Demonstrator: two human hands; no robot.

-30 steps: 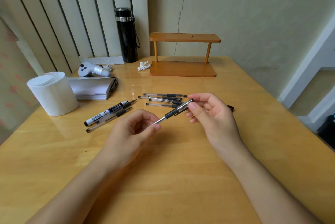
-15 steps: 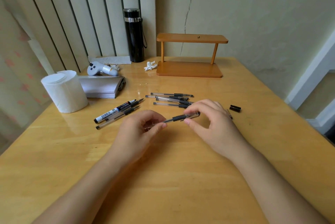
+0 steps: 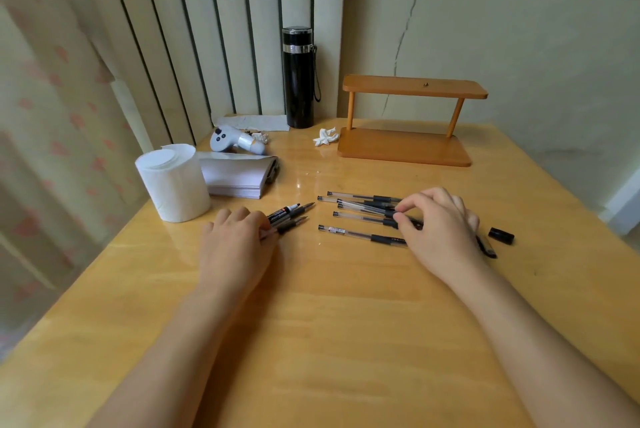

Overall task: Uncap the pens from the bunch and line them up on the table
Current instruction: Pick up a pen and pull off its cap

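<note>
Several uncapped clear pens (image 3: 360,206) lie side by side at mid-table, tips toward the right. The nearest pen of the row (image 3: 358,234) lies a little apart from the others. My right hand (image 3: 441,231) rests at the row's right end, thumb and forefinger pinched on the grip of one pen. To the left lies the bunch of pens (image 3: 289,216), pointing up and right. My left hand (image 3: 237,244) covers their back ends, fingers curled around them. A loose black cap (image 3: 501,235) lies right of my right hand, and another dark piece (image 3: 487,248) pokes out from under it.
On the wooden table (image 3: 346,323), a white paper roll (image 3: 173,181) and a stack of paper (image 3: 239,176) stand left of the pens. A pale controller (image 3: 235,143), black flask (image 3: 298,77), crumpled tissue (image 3: 325,137) and small wooden shelf (image 3: 408,119) are at the back.
The pen held up between both hands now lies on the table as the row's nearest pen. My left hand has moved left onto the bunch; my right hand has dropped onto the row.
</note>
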